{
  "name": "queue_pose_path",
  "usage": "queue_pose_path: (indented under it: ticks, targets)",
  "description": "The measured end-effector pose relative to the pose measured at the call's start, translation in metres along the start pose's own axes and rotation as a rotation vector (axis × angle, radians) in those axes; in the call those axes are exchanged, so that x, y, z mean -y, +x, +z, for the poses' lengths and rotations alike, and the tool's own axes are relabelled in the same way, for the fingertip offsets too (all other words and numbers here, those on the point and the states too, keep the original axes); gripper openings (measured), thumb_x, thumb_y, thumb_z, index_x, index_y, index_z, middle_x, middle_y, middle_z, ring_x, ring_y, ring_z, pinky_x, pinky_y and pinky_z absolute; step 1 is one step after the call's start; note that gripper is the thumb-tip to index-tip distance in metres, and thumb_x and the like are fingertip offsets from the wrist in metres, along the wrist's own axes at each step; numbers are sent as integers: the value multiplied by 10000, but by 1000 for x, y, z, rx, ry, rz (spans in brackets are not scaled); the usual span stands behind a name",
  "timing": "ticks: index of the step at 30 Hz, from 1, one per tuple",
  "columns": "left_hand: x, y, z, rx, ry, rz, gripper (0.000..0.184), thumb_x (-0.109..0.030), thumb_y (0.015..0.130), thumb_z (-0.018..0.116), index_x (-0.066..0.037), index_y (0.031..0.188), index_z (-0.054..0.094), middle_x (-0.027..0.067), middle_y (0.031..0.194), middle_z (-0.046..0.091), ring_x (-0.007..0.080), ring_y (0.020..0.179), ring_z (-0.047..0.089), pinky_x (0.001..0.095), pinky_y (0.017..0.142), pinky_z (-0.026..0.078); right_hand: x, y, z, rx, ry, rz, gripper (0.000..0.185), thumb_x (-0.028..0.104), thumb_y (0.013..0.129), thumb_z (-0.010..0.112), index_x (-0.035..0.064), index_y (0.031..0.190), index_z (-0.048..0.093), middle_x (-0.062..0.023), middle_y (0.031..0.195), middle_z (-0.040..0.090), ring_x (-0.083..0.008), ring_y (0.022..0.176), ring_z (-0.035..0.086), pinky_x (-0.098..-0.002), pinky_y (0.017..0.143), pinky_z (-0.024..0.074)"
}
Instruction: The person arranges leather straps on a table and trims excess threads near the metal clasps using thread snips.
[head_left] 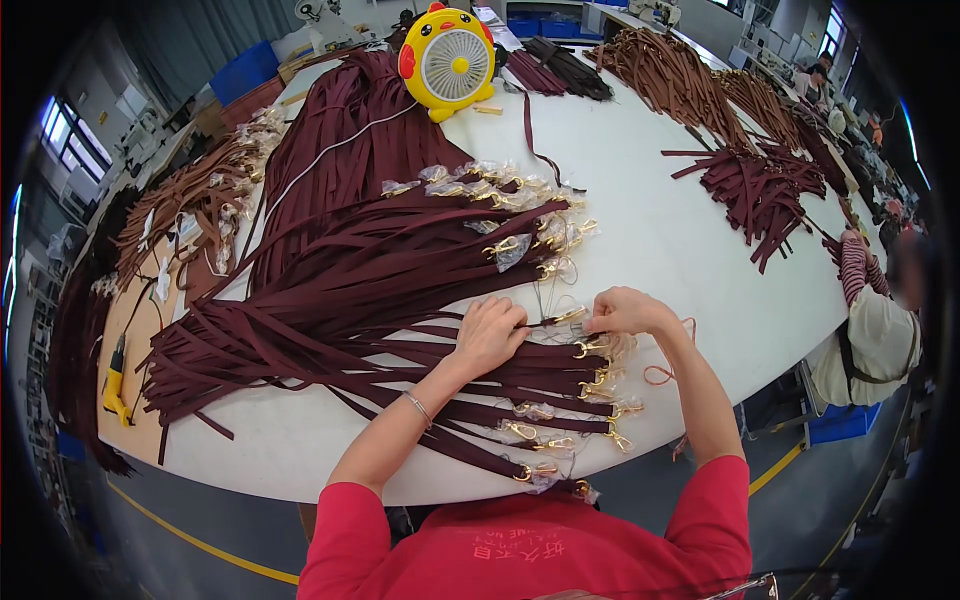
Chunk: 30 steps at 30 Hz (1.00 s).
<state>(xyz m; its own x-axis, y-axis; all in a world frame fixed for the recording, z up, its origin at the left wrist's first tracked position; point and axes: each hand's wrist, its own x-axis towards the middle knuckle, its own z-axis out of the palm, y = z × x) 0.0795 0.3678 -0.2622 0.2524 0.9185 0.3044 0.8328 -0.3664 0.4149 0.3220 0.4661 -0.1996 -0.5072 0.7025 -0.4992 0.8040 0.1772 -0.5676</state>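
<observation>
Dark maroon straps lie in a thick bundle across the table, with gold snap hooks at their right-hand ends, many in clear plastic wrap. My left hand is closed on one maroon strap near its hook end, fingers pinching it. To the right of it, my right hand is pinched close by that strap's gold hook. What its fingertips hold is too small to make out. Several more hooked straps fan out below both hands.
A yellow chick-shaped fan stands at the back, its white cord running over the straps. At the left lies a yellow-handled tool. Brown straps and a maroon pile are at the right. A co-worker sits at the right edge.
</observation>
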Motion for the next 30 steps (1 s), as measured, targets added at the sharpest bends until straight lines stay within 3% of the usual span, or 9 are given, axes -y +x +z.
queue_pose_path:
  ticks: [2,5,9,17,21,23,25,28,30]
  targets:
    - [-3,-4,-4,36,-28,23,166,-221,757,644,-90,777,545,52,879,548,246,861,494,372,764,361,0,5,11,59,-220,-287,333,348,750,653,22,730,587,-48,588,576,-112,500,507,-260,410,371]
    - [-2,-7,-6,63,-38,83,162,-221,751,637,-82,718,562,54,871,551,225,906,506,354,764,369,5,-10,-21,203,60,-104,329,344,752,654,22,732,586,-45,584,570,-100,451,479,-248,388,353]
    - [2,-5,0,-70,-78,181,193,-243,757,635,-69,697,581,153,1137,507,312,1103,432,411,905,317,7,10,-14,73,177,-8,354,356,774,639,13,714,572,-34,553,534,-95,390,421,-243,366,329]
    - [1,-2,-5,81,-79,71,213,-276,741,650,-82,679,587,236,1330,371,393,1270,264,485,995,214,23,40,18,43,204,-100,372,370,768,644,8,714,575,-28,534,514,-102,399,412,-259,361,312]
    - [7,7,-1,16,-51,71,213,-266,744,650,-67,719,581,216,1236,440,358,1173,380,488,945,267,14,25,-3,-39,96,-49,371,374,762,647,14,723,568,-33,536,512,-103,401,407,-254,359,306]
    - [9,13,3,-45,-63,44,213,-261,743,651,-61,752,575,197,1164,489,337,1114,435,471,919,299,8,21,-7,-94,282,-24,319,336,790,630,37,719,546,-16,543,502,-71,398,385,-226,350,273]
    - [7,20,5,-18,-70,-180,234,-247,736,655,-55,830,558,134,964,519,287,981,492,399,846,351,6,21,-7,-138,297,-25,318,337,790,628,37,726,545,-18,547,505,-71,401,390,-226,349,275]
    - [-4,19,-2,77,52,-228,262,-249,729,662,-65,868,538,97,866,496,261,913,495,342,780,362,6,21,-8,-205,290,-39,322,343,786,629,37,732,544,-23,550,509,-73,405,401,-228,349,283]
    - [-2,12,-2,23,110,-54,253,-250,727,664,-75,865,545,85,866,500,249,894,490,342,756,357,8,20,-9,-227,268,-48,326,349,782,632,39,730,545,-25,551,509,-76,406,407,-230,349,289]
